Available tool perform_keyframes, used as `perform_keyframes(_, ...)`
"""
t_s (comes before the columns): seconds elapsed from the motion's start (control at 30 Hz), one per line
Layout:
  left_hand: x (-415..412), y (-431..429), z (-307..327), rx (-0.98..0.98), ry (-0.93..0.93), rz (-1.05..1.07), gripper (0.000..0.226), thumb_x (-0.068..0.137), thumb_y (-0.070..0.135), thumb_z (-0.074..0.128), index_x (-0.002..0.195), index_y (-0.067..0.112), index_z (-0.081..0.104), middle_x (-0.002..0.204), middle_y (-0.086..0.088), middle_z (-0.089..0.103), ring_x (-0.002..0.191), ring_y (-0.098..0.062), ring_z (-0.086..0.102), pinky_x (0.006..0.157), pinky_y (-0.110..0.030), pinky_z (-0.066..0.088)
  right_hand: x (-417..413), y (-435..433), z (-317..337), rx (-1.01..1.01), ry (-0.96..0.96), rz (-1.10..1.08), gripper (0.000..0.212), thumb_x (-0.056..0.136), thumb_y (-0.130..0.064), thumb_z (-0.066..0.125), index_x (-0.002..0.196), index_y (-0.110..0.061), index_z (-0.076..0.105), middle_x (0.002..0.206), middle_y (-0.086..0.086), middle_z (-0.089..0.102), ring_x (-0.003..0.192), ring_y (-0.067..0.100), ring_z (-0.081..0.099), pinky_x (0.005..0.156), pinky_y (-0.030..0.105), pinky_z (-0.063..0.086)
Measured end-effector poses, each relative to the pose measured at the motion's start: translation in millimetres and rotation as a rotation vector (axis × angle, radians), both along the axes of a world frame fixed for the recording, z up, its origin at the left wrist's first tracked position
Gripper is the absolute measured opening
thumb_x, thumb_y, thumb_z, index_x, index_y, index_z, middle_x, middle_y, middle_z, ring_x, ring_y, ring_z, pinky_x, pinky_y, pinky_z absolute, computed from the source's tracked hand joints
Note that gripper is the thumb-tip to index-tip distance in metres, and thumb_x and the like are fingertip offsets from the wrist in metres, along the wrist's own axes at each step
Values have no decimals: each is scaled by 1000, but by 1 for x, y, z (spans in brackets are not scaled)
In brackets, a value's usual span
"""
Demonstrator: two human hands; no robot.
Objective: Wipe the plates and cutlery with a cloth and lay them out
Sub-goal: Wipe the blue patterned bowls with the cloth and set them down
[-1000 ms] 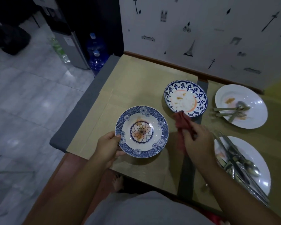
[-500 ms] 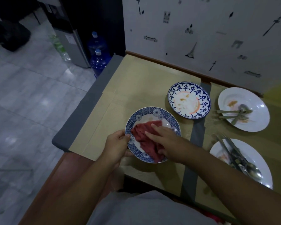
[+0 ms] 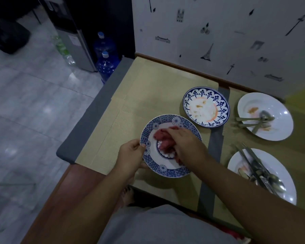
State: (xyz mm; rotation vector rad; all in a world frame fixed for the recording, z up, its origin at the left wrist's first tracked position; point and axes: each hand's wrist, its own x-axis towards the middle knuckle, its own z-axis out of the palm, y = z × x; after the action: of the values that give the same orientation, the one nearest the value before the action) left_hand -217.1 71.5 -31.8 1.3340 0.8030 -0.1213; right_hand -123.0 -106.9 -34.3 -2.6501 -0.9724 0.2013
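Observation:
A blue-patterned deep plate sits near the table's front left. My left hand grips its left rim. My right hand presses a bunched red cloth into the plate's middle, fingers curled over the cloth. Behind it stands a second blue-rimmed plate with orange smears. At the right are two white plates: the far one holds forks and a spoon, the near one holds several pieces of cutlery.
Tan placemats cover the table, with a grey strip between them. The wall runs along the far edge. Two blue water bottles stand on the tiled floor to the left, beside a grey cabinet.
My right hand brought the red cloth from beside the plate onto it, then shifted it across the centre. The left hand has kept hold of the rim.

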Motion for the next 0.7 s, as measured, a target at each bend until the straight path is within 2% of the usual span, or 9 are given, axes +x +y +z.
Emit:
perform_keyframes(0.07,0,0,0,-1,3,-2,23,103,9,52,105,16,73,87,-6,79,69,-21,75,59,-44,63,-10,-8,-6,14,36,-53,40,88,-21,56,127,-19,59,122,5,62,108,33,58,86,44,53)
perform_keyframes(0.13,-3,0,-3,12,23,-27,22,103,10,52,106,16,73,89,-6,79,72,-23,75,62,-48,63,-18,-4,1,-1,74,-72,23,95,-34,48,110,-26,63,99,0,71,82,29,68,63,42,55)
perform_keyframes(0.17,-5,1,-5,12,33,-37,21,102,10,52,106,15,73,90,-7,79,74,-24,76,65,-51,63,-20,-1,2,18,122,-60,23,97,-37,46,105,-25,64,89,-1,72,73,27,70,57,39,55)
perform_keyframes(0.2,-7,1,-7,5,42,-40,21,102,10,53,107,14,73,92,-8,79,76,-25,76,67,-53,63,-19,-1,-4,69,152,-42,26,98,-37,45,106,-22,65,88,0,73,73,23,71,59,38,56)
perform_keyframes(0.27,-9,0,-8,-16,42,-43,20,102,10,54,109,11,73,95,-11,79,77,-27,76,68,-52,63,-12,3,0,170,198,-104,32,96,-31,45,112,-14,68,106,4,72,96,25,68,86,40,55)
perform_keyframes(0.33,-6,-2,-5,-31,24,-63,20,102,10,54,109,10,73,96,-12,79,78,-27,76,66,-49,63,-8,10,-3,106,132,-21,43,84,-33,54,118,-10,68,123,10,66,114,30,59,105,40,43)
perform_keyframes(0.43,0,-4,-1,-50,16,-57,19,101,11,56,106,11,74,93,-11,79,75,-25,76,65,-45,63,-20,14,-8,50,152,178,49,70,-19,80,117,-11,69,119,9,68,111,28,60,102,42,47)
perform_keyframes(0.57,-1,3,-2,-60,28,-10,21,102,8,53,105,12,73,90,-7,79,71,-23,75,60,-41,62,-37,-13,1,50,152,310,39,79,-13,63,116,-15,70,112,4,70,101,24,61,88,38,51)
perform_keyframes(0.7,-4,0,-1,-80,41,-41,21,102,8,52,105,13,73,85,-4,79,67,-20,75,56,-38,61,-41,-19,2,97,83,356,36,75,-13,65,110,-13,73,108,6,71,98,25,63,86,37,54)
